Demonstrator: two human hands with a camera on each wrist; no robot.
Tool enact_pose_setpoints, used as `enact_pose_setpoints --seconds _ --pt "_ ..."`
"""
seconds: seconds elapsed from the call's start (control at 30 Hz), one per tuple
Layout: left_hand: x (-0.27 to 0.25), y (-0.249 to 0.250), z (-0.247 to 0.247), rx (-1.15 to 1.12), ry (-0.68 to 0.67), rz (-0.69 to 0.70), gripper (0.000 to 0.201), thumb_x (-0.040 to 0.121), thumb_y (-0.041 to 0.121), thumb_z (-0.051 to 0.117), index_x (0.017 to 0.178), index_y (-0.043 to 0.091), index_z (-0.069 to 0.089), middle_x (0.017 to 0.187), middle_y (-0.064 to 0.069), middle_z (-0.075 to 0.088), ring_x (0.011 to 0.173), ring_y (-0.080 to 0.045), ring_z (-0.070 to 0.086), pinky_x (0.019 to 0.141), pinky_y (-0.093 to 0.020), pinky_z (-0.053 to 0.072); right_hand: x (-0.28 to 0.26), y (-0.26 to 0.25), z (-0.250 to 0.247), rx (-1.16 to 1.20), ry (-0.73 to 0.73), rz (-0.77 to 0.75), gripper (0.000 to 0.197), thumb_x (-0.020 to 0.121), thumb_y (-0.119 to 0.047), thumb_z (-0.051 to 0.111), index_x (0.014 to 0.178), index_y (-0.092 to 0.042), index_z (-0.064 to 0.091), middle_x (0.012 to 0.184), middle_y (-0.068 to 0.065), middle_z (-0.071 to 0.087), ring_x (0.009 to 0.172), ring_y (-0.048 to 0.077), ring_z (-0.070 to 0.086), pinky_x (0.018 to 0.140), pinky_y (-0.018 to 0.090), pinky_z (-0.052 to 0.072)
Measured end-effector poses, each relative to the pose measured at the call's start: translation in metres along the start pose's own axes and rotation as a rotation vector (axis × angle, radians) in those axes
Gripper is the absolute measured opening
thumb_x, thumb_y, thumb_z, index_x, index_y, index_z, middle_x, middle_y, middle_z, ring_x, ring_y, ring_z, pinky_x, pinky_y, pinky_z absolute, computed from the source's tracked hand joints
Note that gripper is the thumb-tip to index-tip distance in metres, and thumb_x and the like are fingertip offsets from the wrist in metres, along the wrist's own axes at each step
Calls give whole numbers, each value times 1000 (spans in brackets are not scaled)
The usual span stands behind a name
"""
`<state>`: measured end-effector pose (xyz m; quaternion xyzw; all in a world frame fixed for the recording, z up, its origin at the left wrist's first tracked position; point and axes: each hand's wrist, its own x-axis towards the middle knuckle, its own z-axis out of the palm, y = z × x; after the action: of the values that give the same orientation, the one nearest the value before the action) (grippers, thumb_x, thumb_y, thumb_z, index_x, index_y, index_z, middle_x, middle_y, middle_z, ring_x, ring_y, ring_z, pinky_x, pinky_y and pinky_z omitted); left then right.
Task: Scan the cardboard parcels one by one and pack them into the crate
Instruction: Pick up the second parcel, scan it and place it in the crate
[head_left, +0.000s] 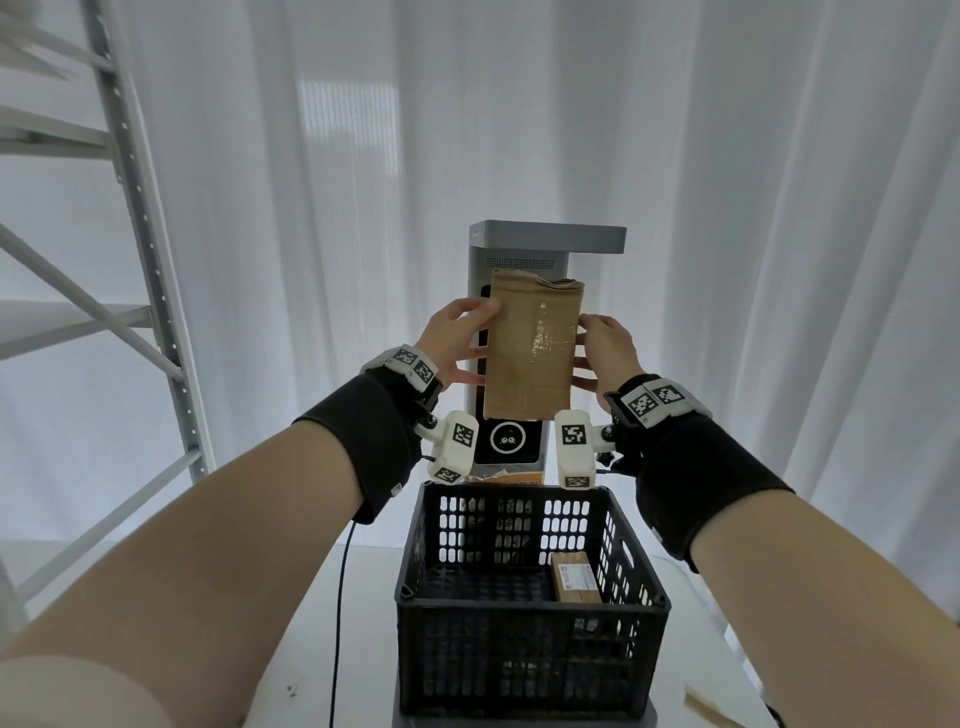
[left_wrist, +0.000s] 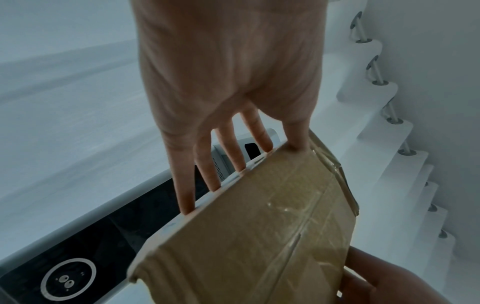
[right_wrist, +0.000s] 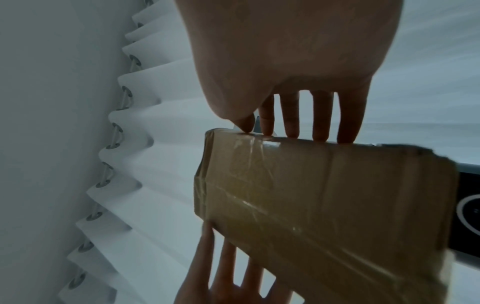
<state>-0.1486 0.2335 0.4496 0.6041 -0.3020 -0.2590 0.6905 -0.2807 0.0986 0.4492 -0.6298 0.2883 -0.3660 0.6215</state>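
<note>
Parcel held upright between both hands

White pleated curtain hangs behind; grey metal shelving stands left.

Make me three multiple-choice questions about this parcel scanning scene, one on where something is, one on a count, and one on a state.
1. Where is the held parcel?
A. In front of the scanner, above the crate
B. Lying inside the crate
C. On the shelf rack at the left

2. How many parcels can be seen inside the crate?
A. None
B. One
C. Three

3. How is the held parcel gripped?
A. By the left hand alone
B. By the right hand alone
C. By both hands, one on each long edge

Answers: 1 A, it is held up against the scanner's front. 2 B, one small parcel lies at the crate's right side. 3 C, fingers of both hands clasp opposite edges.
</note>
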Motion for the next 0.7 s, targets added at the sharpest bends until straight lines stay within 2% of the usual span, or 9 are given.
enact_pose_setpoints --seconds 0.07,0.17,0.33,0.4,0.47,0.53,0.6,0.67,0.7 --pt "0 1 1 -36 -9 -29 37 95 48 57 123 26 65 123 3 67 110 -30 64 86 -59 55 1 1 0 16 1 13 37 90 -34 41 120 -21 60 121 9 67 95 24 63 86 46 56" --pt "0 1 1 -14 2 -19 21 98 34 59 117 27 67 118 5 68 109 -28 64 80 -55 58 2 2 3 45 13 27 45 91 -46 34 119 -22 60 121 4 64 112 25 60 89 44 53" --pt "2 -2 0 8 19 -34 34 92 28 71 125 21 68 128 3 65 109 -25 64 79 -57 59 3 2 5 37 1 -18 44 92 -56 33 101 -26 63 117 1 66 110 23 61 102 48 48" --pt "2 -3 -1 -15 6 -37 33 90 30 73 121 19 69 130 1 64 116 -27 61 79 -61 58 3 2 4 31 1 -32 36 94 -53 36 88 -29 62 116 1 67 111 23 60 103 45 46" --pt "3 -4 -2 -23 -8 -34 32 88 31 75 117 18 69 127 -1 65 116 -28 60 79 -63 57 5 3 4 22 -1 -35 34 93 -49 39 88 -25 63 117 4 68 112 26 61 105 45 45" --pt "3 -4 -2 -21 -20 -44 47 84 34 79 124 15 66 124 -5 66 115 -29 63 78 -64 56 7 5 3 -5 -10 -39 38 84 -45 43 98 -19 67 117 7 69 112 30 62 106 49 45" --pt "2 -3 -1 -5 -23 -67 73 68 43 88 131 17 62 130 -8 64 121 -32 60 76 -66 56 9 7 1 -24 -16 -38 41 78 -45 46 103 -20 68 114 5 71 111 30 63 104 50 46" --pt "4 -4 -2 11 -14 -86 94 55 49 92 137 20 57 136 -8 59 127 -32 54 74 -67 56 11 9 -1 -27 -24 -39 35 76 -44 50 97 -23 69 111 5 72 110 29 64 102 49 47" --pt "2 -3 -1 19 -6 -98 98 56 49 92 141 20 52 137 -6 56 129 -32 51 76 -67 55 12 10 -2 -24 -29 -43 31 76 -43 51 93 -24 69 110 5 72 107 29 64 101 47 48"
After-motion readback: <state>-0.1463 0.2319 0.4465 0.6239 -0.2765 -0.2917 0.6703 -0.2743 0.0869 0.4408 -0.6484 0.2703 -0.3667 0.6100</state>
